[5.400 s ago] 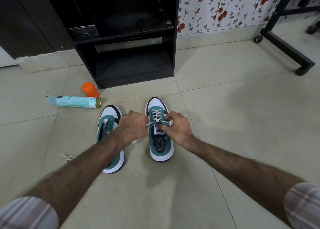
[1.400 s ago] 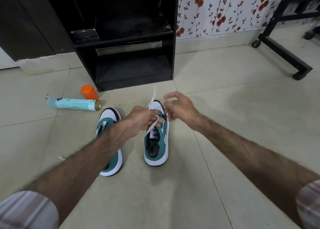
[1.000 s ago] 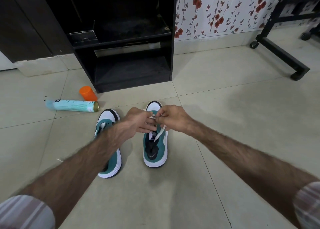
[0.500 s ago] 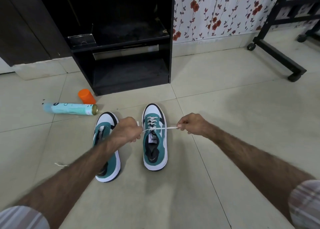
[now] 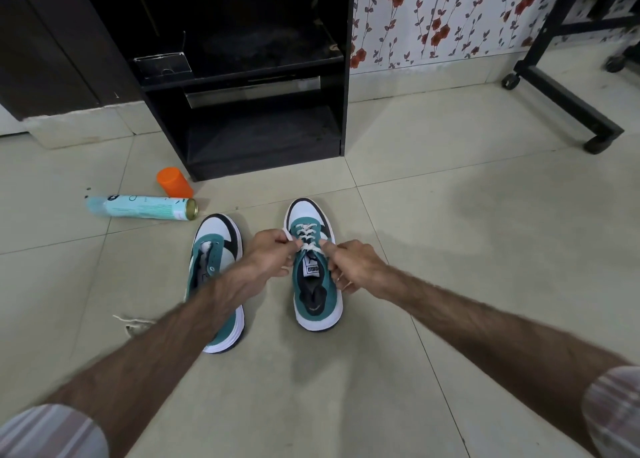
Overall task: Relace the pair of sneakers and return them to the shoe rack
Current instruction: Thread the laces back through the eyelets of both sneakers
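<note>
right sneaker (image 5: 317, 277): lace (image 5: 306, 241) pinched by left hand (image 5: 268, 260) and right hand (image 5: 353, 267) | left sneaker (image 5: 214, 277): unlaced, beside it on floor (image 5: 450, 249)

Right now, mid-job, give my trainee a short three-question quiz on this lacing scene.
1. True or false: the left sneaker is already laced.
2. Both hands, left hand and right hand, work on which shoe? A) right sneaker B) left sneaker
3. What lies on its side beside the orange cap?

Key: 1 false; its eyelets are bare, and a loose lace lies on the floor. 2 A. 3 the spray can.
</note>
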